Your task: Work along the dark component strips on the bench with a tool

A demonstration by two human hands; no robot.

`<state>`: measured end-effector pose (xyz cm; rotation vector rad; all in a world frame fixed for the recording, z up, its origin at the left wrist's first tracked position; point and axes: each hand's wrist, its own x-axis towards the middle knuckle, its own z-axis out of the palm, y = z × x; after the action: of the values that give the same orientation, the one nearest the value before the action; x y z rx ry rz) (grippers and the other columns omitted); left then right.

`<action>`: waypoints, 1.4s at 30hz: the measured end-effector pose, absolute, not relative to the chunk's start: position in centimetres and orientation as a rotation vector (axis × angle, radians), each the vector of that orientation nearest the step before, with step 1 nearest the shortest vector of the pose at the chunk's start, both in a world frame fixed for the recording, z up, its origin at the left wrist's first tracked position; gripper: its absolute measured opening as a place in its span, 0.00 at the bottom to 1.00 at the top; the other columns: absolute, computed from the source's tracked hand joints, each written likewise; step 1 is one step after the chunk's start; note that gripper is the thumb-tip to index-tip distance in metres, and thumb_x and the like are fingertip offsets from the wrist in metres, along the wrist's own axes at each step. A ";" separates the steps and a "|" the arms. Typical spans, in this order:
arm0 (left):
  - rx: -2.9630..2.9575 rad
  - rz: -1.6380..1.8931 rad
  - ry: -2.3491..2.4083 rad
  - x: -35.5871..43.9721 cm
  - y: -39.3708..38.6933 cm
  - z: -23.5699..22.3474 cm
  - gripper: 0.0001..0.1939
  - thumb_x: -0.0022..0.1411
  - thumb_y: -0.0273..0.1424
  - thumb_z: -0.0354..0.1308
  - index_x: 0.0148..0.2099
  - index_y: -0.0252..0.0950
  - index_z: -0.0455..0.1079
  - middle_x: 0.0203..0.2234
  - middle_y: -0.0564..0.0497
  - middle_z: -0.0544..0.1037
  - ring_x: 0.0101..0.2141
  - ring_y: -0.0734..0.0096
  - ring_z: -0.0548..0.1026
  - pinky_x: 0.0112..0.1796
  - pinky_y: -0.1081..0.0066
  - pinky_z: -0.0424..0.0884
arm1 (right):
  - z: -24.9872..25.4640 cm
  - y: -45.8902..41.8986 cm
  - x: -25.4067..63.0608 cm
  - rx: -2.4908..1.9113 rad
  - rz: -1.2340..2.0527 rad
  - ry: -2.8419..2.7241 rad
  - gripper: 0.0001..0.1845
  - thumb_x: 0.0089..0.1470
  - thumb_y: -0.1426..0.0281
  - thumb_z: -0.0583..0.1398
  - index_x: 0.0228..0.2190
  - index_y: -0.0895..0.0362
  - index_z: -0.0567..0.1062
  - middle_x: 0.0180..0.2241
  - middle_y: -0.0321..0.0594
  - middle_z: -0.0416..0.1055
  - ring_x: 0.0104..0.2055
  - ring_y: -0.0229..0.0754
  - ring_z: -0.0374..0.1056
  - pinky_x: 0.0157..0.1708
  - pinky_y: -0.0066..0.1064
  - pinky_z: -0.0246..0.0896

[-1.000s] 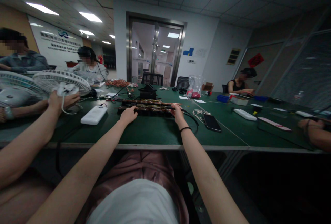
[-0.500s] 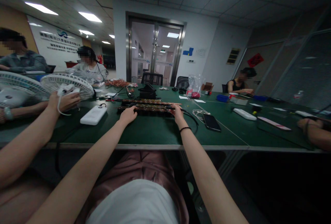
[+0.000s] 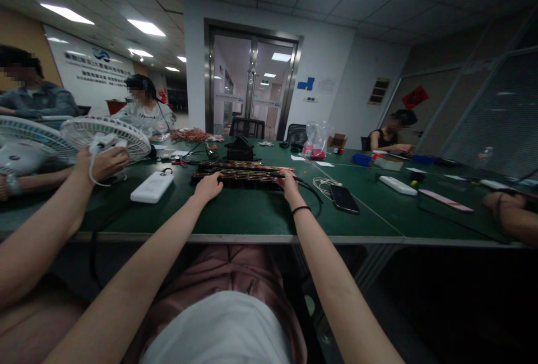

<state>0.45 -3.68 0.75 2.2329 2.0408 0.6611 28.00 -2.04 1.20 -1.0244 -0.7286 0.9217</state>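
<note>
A row of thin, copper-and-dark striped rods [image 3: 247, 173] lies crosswise on the table in front of me, on something dark. My left hand [image 3: 208, 187] is closed at the near left part of the row, its thumb and fingers against the rods; some fingertips are hidden. At the right end my right hand [image 3: 288, 182] is closed in a pinch around a thin black corded piece. Its dark tip points left over the rods, and its black cable [image 3: 313, 191] curves away to the right. The exact kind of the piece is too small to make out.
Left of me, another person's hand [image 3: 107, 163] holds a white fan [image 3: 107, 128]. A white power bank [image 3: 152, 187] lies near my left forearm, a phone [image 3: 344, 199] with a white cord [image 3: 325, 185] to the right. Behind the rods stands a black bag [image 3: 239, 150].
My hands and the rods stay where they were. The neighbour's hand and the white fan have shifted slightly left.
</note>
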 end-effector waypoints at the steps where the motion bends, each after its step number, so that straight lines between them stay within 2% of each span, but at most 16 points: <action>1: 2.234 0.657 2.043 0.4 -3.6 0.7 0.21 0.67 0.31 0.52 0.60 0.39 0.69 0.41 0.45 0.81 0.47 0.56 0.79 0.48 0.64 0.72 | 1.2 -2.1 28.0 -1.027 0.924 -0.731 0.04 0.44 0.76 0.61 0.23 0.56 0.72 0.21 0.31 0.71 0.20 0.32 0.67 0.19 0.20 0.62; 9: 2.253 0.658 2.042 0.3 -3.2 0.4 0.20 0.67 0.31 0.51 0.60 0.39 0.69 0.40 0.45 0.81 0.47 0.56 0.78 0.48 0.64 0.73 | 1.4 -2.3 28.0 -1.046 0.929 -0.732 0.04 0.44 0.77 0.60 0.23 0.56 0.72 0.21 0.31 0.71 0.20 0.32 0.67 0.21 0.20 0.62; 18: 2.247 0.666 2.041 0.4 -3.5 0.6 0.20 0.67 0.31 0.51 0.59 0.39 0.69 0.39 0.45 0.81 0.47 0.56 0.79 0.48 0.64 0.73 | 1.5 -2.1 28.0 -0.974 0.852 -0.727 0.03 0.44 0.75 0.58 0.23 0.56 0.71 0.24 0.31 0.72 0.22 0.34 0.68 0.26 0.24 0.68; 26: 2.239 0.663 2.025 0.4 -3.5 0.7 0.21 0.67 0.30 0.51 0.60 0.38 0.68 0.39 0.45 0.81 0.47 0.55 0.79 0.48 0.63 0.72 | 1.2 -1.2 28.9 -1.018 0.706 -0.610 0.05 0.47 0.72 0.59 0.22 0.54 0.68 0.23 0.34 0.71 0.19 0.34 0.65 0.20 0.24 0.65; 37: 2.247 0.672 2.027 0.2 -3.2 0.4 0.21 0.67 0.31 0.52 0.60 0.39 0.68 0.41 0.45 0.81 0.46 0.57 0.79 0.47 0.65 0.73 | 1.3 -1.6 28.5 -1.003 0.758 -0.545 0.06 0.48 0.73 0.58 0.22 0.54 0.68 0.23 0.34 0.72 0.19 0.35 0.65 0.19 0.25 0.66; 42: 2.250 0.666 2.039 0.4 -3.4 0.5 0.21 0.67 0.31 0.52 0.60 0.38 0.69 0.42 0.44 0.81 0.47 0.56 0.79 0.48 0.64 0.73 | 1.4 -1.6 28.5 -1.053 0.795 -0.541 0.09 0.49 0.74 0.58 0.19 0.55 0.68 0.21 0.32 0.69 0.17 0.31 0.62 0.17 0.21 0.63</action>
<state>0.36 -3.36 0.48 2.2501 2.0385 0.6664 28.49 -1.59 1.45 -1.0529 -0.5410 0.7950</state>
